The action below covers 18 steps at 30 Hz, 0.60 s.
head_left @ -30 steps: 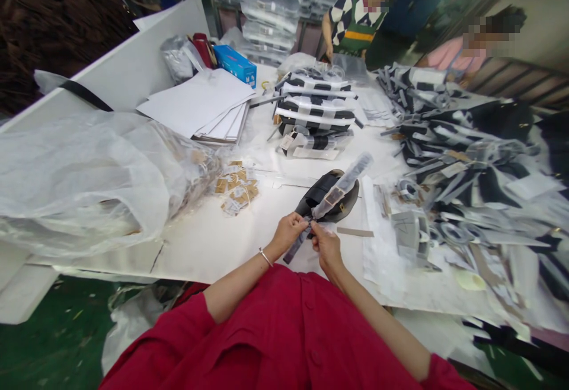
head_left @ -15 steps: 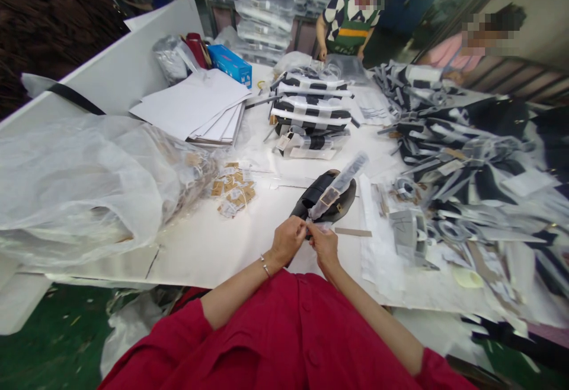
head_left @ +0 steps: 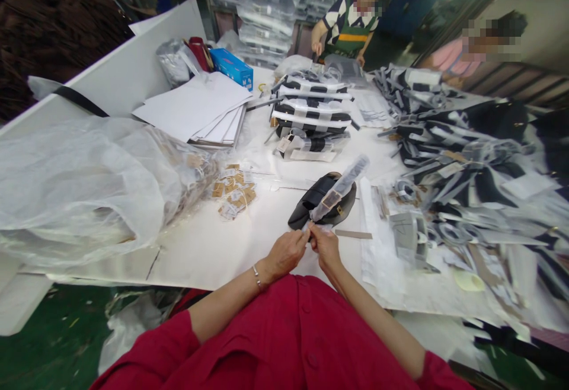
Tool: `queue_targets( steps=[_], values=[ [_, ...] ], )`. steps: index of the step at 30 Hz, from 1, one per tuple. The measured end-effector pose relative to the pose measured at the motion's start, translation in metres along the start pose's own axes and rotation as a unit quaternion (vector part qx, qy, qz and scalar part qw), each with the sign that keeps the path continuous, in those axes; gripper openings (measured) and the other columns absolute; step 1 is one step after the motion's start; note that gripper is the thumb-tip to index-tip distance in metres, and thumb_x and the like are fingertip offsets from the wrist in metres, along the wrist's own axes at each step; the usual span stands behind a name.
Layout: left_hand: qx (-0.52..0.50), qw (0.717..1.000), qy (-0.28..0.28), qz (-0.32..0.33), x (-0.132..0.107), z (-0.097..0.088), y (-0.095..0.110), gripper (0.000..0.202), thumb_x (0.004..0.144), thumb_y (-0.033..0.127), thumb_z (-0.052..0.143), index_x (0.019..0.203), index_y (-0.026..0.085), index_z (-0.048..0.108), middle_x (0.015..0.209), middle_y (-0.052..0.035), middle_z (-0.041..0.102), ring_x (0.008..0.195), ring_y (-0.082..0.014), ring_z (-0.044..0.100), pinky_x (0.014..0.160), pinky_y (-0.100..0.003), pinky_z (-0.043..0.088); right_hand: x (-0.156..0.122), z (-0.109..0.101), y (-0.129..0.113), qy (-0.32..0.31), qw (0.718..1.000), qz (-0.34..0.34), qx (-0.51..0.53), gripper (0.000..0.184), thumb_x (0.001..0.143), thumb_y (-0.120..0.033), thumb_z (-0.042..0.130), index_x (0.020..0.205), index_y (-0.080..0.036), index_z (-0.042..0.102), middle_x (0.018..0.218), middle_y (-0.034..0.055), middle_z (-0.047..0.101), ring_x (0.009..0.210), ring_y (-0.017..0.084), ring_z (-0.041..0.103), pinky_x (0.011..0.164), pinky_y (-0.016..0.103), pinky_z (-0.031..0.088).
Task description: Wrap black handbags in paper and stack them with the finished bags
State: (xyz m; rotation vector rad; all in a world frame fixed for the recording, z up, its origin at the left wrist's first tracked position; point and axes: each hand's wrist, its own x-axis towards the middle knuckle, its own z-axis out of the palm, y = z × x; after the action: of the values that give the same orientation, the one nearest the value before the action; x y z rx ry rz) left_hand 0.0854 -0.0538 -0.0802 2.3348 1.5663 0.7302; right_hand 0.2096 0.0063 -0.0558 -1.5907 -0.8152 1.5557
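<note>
My left hand and my right hand meet near the table's front edge, both pinching the near end of a long clear plastic sleeve. A small brown tag shows inside the sleeve, which slants up and away to the right. Under it lies a coiled black belt on the white table. A thin bracelet sits on my left wrist.
A big crumpled clear plastic bag fills the left. Small brown tags lie beside it. White paper sheets, a blue box, stacked wrapped belts and a heap of belts lie beyond. Two people work at the far side.
The dark strap end that hung below my hands a second ago is gone from sight. My hands have closed together on the sleeve's near end and shifted slightly toward me.
</note>
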Motion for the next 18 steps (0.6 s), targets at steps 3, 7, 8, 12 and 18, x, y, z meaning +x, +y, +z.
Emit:
queue_targets(
  steps=[3, 7, 8, 12, 18],
  values=[
    [-0.14, 0.983, 0.065, -0.102, 0.003, -0.005, -0.005, 0.026, 0.099, 0.029, 0.039, 0.098, 0.019, 0.062, 0.085, -0.0049, 0.061, 0.081, -0.0172, 0.058, 0.077, -0.03, 0.046, 0.002, 0.001, -0.002, -0.006, 0.999, 0.027, 0.023, 0.045, 0.049, -0.05, 0.083, 0.063, -0.016, 0.057, 0.048, -0.0045, 0.053, 0.037, 0.005, 0.034, 0.037, 0.02, 0.015],
    [-0.361, 0.871, 0.044, -0.329, 0.024, -0.005, -0.01, 0.036, 0.091, 0.051, 0.045, 0.081, 0.018, 0.057, 0.075, -0.0023, 0.061, 0.071, -0.0164, 0.057, 0.069, -0.03, 0.045, 0.004, 0.0, -0.001, -0.02, 0.998, 0.035, 0.039, 0.044, 0.049, -0.047, 0.085, 0.064, -0.016, 0.058, 0.052, -0.0046, 0.055, 0.037, 0.003, 0.03, 0.036, 0.019, 0.014],
    [-0.437, 0.826, 0.003, -0.355, 0.03, -0.003, -0.01, 0.041, 0.087, 0.058, 0.048, 0.079, 0.018, 0.055, 0.072, -0.0021, 0.06, 0.068, -0.0164, 0.057, 0.066, -0.029, 0.045, 0.006, -0.001, -0.001, -0.026, 0.998, 0.036, 0.039, 0.043, 0.05, -0.047, 0.085, 0.062, -0.017, 0.056, 0.048, -0.0058, 0.051, 0.036, 0.003, 0.029, 0.035, 0.02, 0.013],
    [-0.622, 0.676, -0.041, -0.394, 0.041, 0.005, -0.005, 0.053, 0.07, 0.069, 0.061, 0.075, 0.017, 0.053, 0.059, 0.0021, 0.054, 0.049, -0.0106, 0.05, 0.05, -0.023, 0.039, 0.01, -0.004, -0.001, -0.048, 0.997, 0.047, 0.041, 0.043, 0.051, -0.046, 0.085, 0.06, -0.017, 0.055, 0.046, -0.0072, 0.047, 0.036, 0.003, 0.026, 0.036, 0.021, 0.012],
    [-0.582, 0.705, 0.002, -0.404, 0.037, 0.007, -0.005, 0.048, 0.064, 0.061, 0.068, 0.072, 0.015, 0.058, 0.052, 0.0062, 0.048, 0.039, -0.0052, 0.033, 0.039, -0.019, 0.022, 0.01, -0.021, -0.008, -0.121, 0.99, 0.068, 0.017, 0.039, 0.054, -0.045, 0.081, 0.071, -0.014, 0.064, 0.059, -0.0027, 0.059, 0.04, 0.003, 0.031, 0.037, 0.019, 0.013]
  ],
)
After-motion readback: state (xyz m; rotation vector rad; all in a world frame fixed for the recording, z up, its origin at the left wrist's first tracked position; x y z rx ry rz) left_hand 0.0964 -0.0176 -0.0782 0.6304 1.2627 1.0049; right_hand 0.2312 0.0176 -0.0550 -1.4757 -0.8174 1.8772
